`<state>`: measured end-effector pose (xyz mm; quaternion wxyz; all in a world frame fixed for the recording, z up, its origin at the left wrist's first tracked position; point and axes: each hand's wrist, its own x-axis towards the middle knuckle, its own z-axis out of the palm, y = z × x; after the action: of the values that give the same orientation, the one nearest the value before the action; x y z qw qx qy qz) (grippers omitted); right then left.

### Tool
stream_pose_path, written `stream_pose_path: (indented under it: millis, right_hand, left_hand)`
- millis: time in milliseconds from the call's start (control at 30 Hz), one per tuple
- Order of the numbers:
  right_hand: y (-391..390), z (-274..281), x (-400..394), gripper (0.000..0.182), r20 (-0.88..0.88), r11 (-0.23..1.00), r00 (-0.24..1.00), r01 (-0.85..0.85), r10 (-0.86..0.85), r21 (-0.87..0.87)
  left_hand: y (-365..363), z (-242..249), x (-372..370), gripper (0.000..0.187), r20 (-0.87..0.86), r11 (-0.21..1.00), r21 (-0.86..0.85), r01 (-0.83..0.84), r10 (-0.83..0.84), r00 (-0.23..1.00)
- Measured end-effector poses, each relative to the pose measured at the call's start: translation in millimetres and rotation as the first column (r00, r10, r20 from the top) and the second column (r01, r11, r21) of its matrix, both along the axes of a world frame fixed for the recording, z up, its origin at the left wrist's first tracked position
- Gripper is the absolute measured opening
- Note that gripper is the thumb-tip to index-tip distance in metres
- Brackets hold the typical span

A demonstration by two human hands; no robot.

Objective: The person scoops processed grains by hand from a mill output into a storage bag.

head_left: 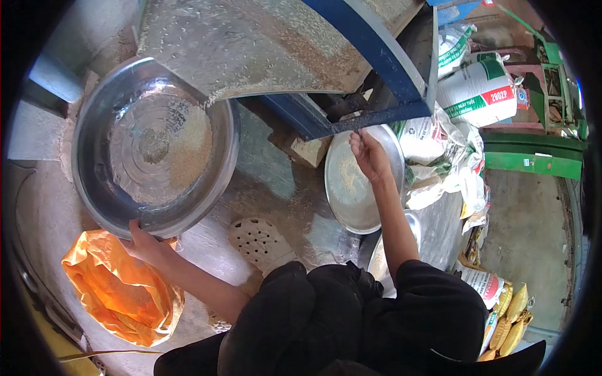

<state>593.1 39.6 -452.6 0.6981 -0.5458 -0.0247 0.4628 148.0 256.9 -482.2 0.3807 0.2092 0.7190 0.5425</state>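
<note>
the left hand (145, 244) grips the near rim of the large metal basin (100, 182), fingers curled over the edge and thumb on the outside, so it is closed on the rim. the basin sits under the lower lip of the metal chute (251, 44), which slopes down from above and is speckled with grain; a patch of grain (191, 147) lies inside the basin on the side nearest the chute lip. just below the basin and touching the left forearm lies an orange plastic bag (116, 288), crumpled on the concrete floor

the right hand (370, 153) is raised to the right of the basin, at the far edge of a smaller metal pan (351, 200) that holds a thin scatter of grain. its fingers are drawn together and point up toward the blue frame (376, 116) beneath the chute; whether they pinch anything or touch the frame cannot be told. the pan lies well apart from the basin, with a wooden block (307, 150) and bare floor between them

between basin and pan, nearer the person's black-clad knees, rests a pale perforated plastic sandal (260, 241). to the right of the pan, printed sacks (476, 94) are piled against green machinery (533, 160), and further down from them a cluster of yellow packets (511, 313) lies by another sack
</note>
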Motion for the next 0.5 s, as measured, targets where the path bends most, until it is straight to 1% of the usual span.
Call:
stream_pose_path:
  millis: [33,100,133,167,200,233,267,300,333,367,400,433,467,500]
  right_hand:
    - [-5.6,-2.4,1.6,0.020,-0.018,0.999,1.000,-0.024,0.025,0.041]
    - [-17.7,-5.8,-0.5,0.020,-0.011,0.998,0.999,-0.035,0.035,0.051]
    - [-22.9,-7.4,-1.0,0.019,-0.009,0.998,0.999,-0.038,0.039,0.055]
    - [-31.2,-8.9,0.5,0.017,-0.016,1.000,0.999,-0.028,0.028,0.000]
    - [-42.3,-11.8,4.9,0.016,-0.022,0.998,1.000,-0.018,0.017,-0.055]
    - [-55.3,-18.7,15.9,0.017,0.011,0.970,0.985,-0.167,0.172,-0.178]
    - [-70.5,-27.3,28.2,0.019,0.029,0.904,0.946,-0.301,0.324,-0.305]
    - [-93.1,-38.7,37.3,0.022,0.288,0.633,0.654,-0.378,0.699,-0.676]
    - [-100.2,-46.6,42.5,0.024,0.288,0.316,0.168,-0.172,0.943,-0.933]
    - [-87.1,-42.8,38.6,0.024,0.290,0.314,0.144,-0.183,0.946,-0.932]
    - [-75.6,-32.2,30.3,0.026,0.208,0.218,0.080,-0.146,0.975,-0.965]
    - [-59.4,-12.8,14.7,0.028,0.125,0.126,0.021,-0.098,0.992,-0.987]
    - [-42.5,9.7,-4.1,0.030,0.038,0.037,-0.031,-0.042,0.999,-0.998]
    - [-26.5,32.2,-24.5,0.032,-0.053,-0.051,-0.077,0.019,0.996,-0.999]
  left_hand:
    - [-0.6,-0.2,-0.1,0.054,0.009,1.000,0.005,0.009,-0.009,1.000]
    - [0.1,-8.2,-2.7,0.054,0.023,1.000,0.022,-0.003,0.002,1.000]
    - [0.0,-20.2,-5.5,0.054,0.043,0.997,0.072,0.006,-0.009,0.999]
    - [1.3,-25.7,-9.6,0.054,0.060,0.992,0.123,0.012,-0.019,0.998]
    - [2.0,-21.4,-9.6,0.054,0.063,0.991,0.133,-0.016,0.008,0.998]
    - [1.2,-14.1,-4.2,0.053,0.060,0.993,0.114,-0.016,0.009,0.998]
    - [0.0,-8.1,-1.0,0.053,0.058,0.996,0.093,-0.014,0.009,0.998]
    - [-1.7,-7.9,-1.7,0.053,0.059,0.989,0.145,0.012,-0.021,0.998]
    - [-1.5,-15.0,-5.1,0.053,0.058,0.988,0.151,-0.018,0.009,0.998]
    - [-2.2,-24.5,-7.8,0.053,-0.004,0.979,0.201,0.032,-0.032,0.999]
    - [-1.6,-29.5,-11.4,0.053,-0.070,0.965,0.245,0.090,-0.075,0.995]
    - [0.3,-26.9,-10.5,0.052,-0.062,0.978,0.196,0.066,-0.055,0.997]
    - [1.2,-26.1,-10.3,0.052,-0.062,0.979,0.200,0.050,-0.039,0.997]
    - [1.1,-26.2,-10.4,0.051,-0.025,0.978,0.202,0.048,-0.044,0.999]
